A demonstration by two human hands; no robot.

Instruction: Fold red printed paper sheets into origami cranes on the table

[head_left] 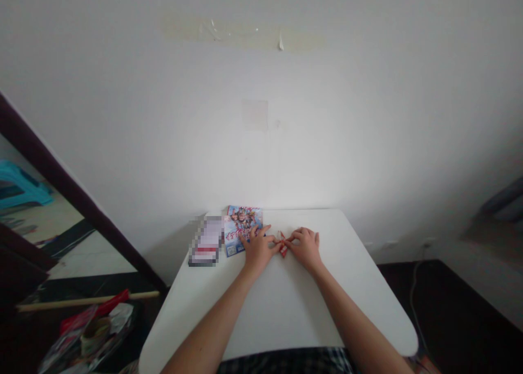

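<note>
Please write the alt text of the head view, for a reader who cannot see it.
A left hand and a right hand pinch a small red-and-white object over a white table. The left hand partly covers a colourful printed sheet; a pixelated item lies to the sheet's left.

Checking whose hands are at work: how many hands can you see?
2. The left hand is at the left of the small red piece, partly in front of the colourful printed sheet; the right hand is at the piece's right.
</note>
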